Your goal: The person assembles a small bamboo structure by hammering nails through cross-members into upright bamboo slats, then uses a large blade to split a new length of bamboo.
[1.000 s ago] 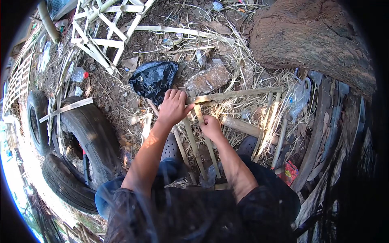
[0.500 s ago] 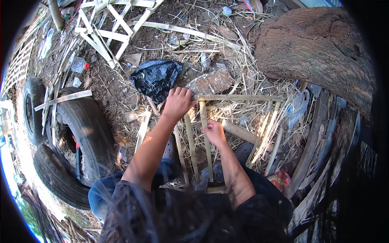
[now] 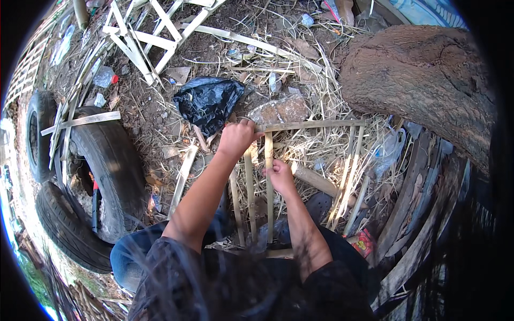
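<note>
My left hand point(image 3: 239, 138) is closed around the left end of a bamboo crossbar point(image 3: 316, 125), which runs off to the right. Below it, my right hand point(image 3: 280, 175) pinches an upright bamboo slat point(image 3: 270, 208) between thumb and fingers. That slat's top meets the crossbar just right of my left hand. Two more slats point(image 3: 249, 187) stand to its left, and a pair of slats point(image 3: 350, 171) hangs from the crossbar's right end. At the bottom a bamboo piece point(image 3: 281, 253) lies across, partly hidden by my clothing. My fingers cover part of the joint at the left end.
A black plastic bag point(image 3: 209, 101) and a rough brick point(image 3: 279, 109) lie beyond the crossbar. Old tyres point(image 3: 115, 160) stand at left, a thick tree trunk point(image 3: 412, 75) at right. A lattice of pale strips point(image 3: 155, 40) lies far left. Shavings litter the ground.
The slat in my right hand has swung its lower end leftward and stands straighter. My right hand has shifted slightly with it. The left hand keeps its hold, and the whole view has shifted a little.
</note>
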{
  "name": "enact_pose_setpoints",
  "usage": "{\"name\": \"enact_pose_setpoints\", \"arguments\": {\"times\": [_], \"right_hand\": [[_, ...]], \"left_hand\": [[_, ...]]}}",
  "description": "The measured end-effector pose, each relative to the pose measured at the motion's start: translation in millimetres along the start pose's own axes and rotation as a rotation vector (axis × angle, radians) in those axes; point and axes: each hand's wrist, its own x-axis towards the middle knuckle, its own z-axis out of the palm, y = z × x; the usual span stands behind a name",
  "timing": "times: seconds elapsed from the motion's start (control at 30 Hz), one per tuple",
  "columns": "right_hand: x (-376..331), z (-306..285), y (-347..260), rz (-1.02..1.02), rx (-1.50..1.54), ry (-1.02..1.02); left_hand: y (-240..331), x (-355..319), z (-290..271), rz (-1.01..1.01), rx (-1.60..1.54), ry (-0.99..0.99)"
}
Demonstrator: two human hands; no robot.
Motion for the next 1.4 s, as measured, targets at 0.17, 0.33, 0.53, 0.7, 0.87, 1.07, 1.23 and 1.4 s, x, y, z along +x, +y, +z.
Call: {"name": "enact_pose_setpoints", "arguments": {"times": [0.17, 0.33, 0.53, 0.7, 0.87, 1.07, 1.23, 1.4], "right_hand": [[4, -2, 2, 0.024, -0.032, -0.042], [4, -6, -1, 0.042, -0.024, -0.049], [2, -7, -7, 0.035, -0.089, -0.064], [2, -8, -6, 0.042, -0.086, -0.063], [-1, -6, -9, 0.056, -0.08, -0.07], [-2, -3, -7, 0.066, -0.093, -0.056], [-4, -2, -10, 0.088, -0.09, -0.052], [-6, -2, -11, 0.064, -0.143, -0.073]], "left_hand": [[-5, -1, 4, 0.068, -0.076, 0.051], [-11, -4, 8, 0.103, -0.094, 0.024], [-16, -12, 16, 0.086, -0.094, 0.032], [-10, -9, 9, 0.07, -0.094, 0.004], [-9, -9, 2, 0.072, -0.102, 0.015], [-11, -11, 8, 0.066, -0.117, 0.066], [-10, -10, 8, 0.062, -0.083, 0.044], [-12, -10, 10, 0.066, -0.075, 0.052]]}}
